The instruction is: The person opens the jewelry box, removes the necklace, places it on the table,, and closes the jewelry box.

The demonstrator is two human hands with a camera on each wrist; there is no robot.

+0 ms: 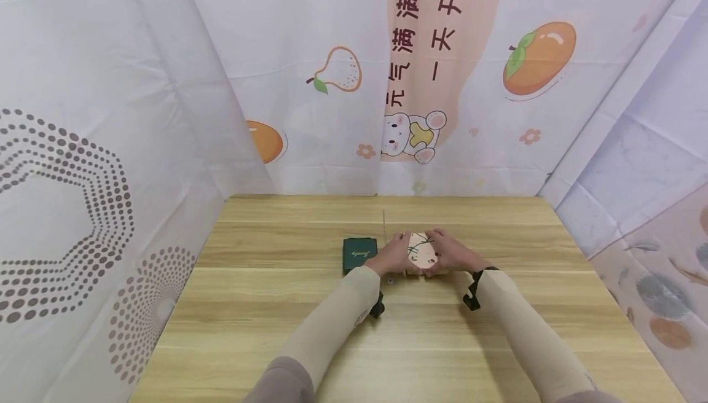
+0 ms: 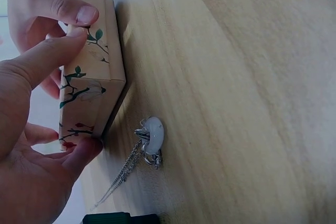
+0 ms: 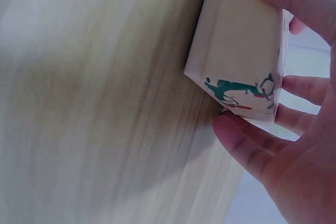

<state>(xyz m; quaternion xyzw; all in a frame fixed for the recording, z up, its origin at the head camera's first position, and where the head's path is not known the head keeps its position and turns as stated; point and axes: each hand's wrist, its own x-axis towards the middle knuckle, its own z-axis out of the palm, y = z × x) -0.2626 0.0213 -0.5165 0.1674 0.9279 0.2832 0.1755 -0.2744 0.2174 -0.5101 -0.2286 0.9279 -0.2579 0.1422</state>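
A cream cardboard box printed with green stems, leaves and red buds sits on the wooden table. My left hand grips its left side, thumb over the near face and fingers around the end. From the other side my right hand holds it, with the thumb on the near face and fingers along the right end. In the left wrist view both thumbs lie close together on the box. A silver chain necklace with a white ring-shaped pendant lies beside the box, near my left hand.
A dark green jewelry box with gold lettering stands left of my left hand; its edge shows in the left wrist view. Printed white curtains hang behind and beside the wooden table. Black straps circle both wrists.
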